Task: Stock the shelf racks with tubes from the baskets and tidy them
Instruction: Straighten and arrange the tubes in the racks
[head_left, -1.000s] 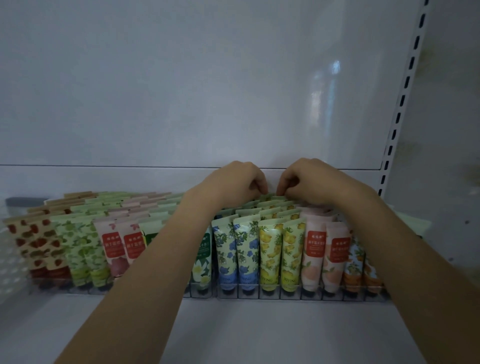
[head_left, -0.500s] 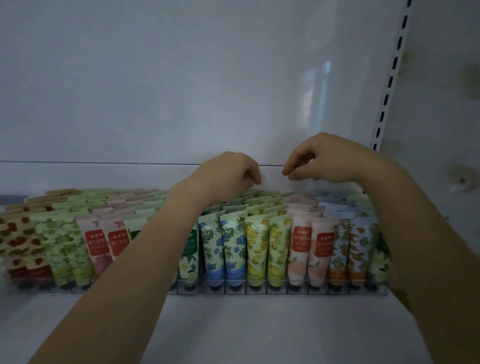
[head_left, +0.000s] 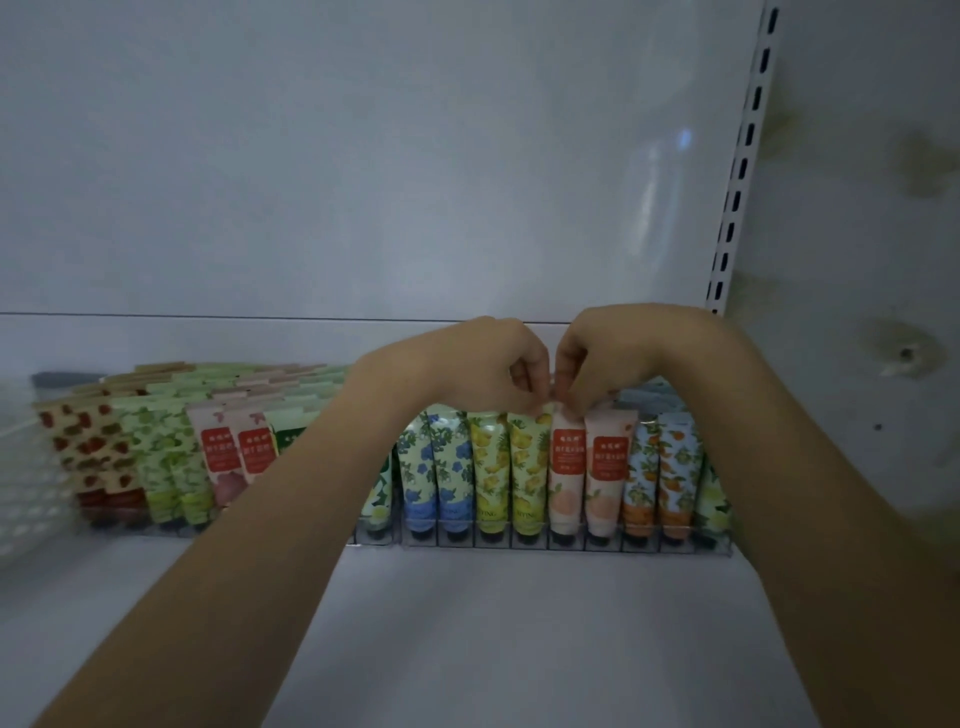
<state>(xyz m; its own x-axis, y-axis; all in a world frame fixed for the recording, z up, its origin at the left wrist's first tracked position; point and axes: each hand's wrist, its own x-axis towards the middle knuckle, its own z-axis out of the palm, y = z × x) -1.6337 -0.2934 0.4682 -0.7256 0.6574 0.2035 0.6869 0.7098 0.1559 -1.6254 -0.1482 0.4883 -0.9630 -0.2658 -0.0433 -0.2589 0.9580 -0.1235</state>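
A clear rack (head_left: 571, 545) on the white shelf holds rows of upright printed tubes: blue-flower (head_left: 439, 467), lemon-yellow (head_left: 491, 467), peach (head_left: 566, 473), orange (head_left: 657, 478). A second rack to the left carries strawberry tubes (head_left: 88, 457), green tubes (head_left: 166, 457) and pink ones (head_left: 228, 457). My left hand (head_left: 483, 371) and my right hand (head_left: 618, 353) meet over the front peach tube, fingers curled down, and both pinch its top edge. My left forearm hides some middle tubes.
The shelf floor (head_left: 519, 623) in front of the racks is bare white. A white perforated basket (head_left: 26, 483) stands blurred at the far left. A slotted upright (head_left: 740, 171) runs up the right side, with a stained wall beyond.
Both hands rose from the back rows, then came down and forward onto the top of the front peach tube. The view shifted slightly.
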